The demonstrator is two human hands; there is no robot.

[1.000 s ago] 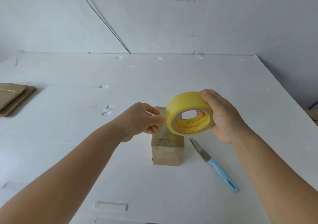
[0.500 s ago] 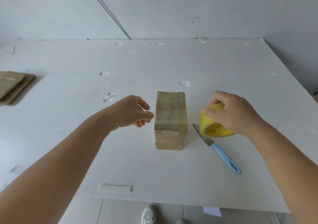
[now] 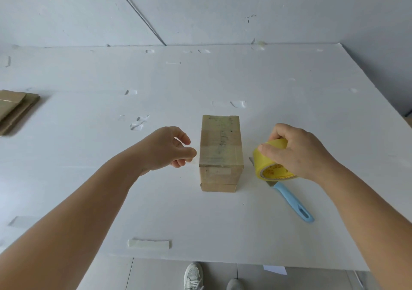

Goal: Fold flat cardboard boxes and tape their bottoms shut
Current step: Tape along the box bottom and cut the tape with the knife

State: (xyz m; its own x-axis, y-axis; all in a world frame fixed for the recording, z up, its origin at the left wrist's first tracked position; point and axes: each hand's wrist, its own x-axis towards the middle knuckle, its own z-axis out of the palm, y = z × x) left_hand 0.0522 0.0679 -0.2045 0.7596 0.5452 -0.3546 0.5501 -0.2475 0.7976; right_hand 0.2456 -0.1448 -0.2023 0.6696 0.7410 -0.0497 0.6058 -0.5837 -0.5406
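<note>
While the taped-up cardboard box (image 3: 220, 151) sits mid-table (image 3: 223, 78), the right hand (image 3: 298, 153) grips the yellow tape roll (image 3: 270, 162) just right of it, over the blue-handled knife (image 3: 292, 202). The left hand (image 3: 167, 150) hovers beside the box with fingers loosely curled, holding nothing. Flat cardboard (image 3: 15, 107) lies far left.

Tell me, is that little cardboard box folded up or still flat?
Folded up. The cardboard box stands as a block on the table, with clear tape across its top.
</note>
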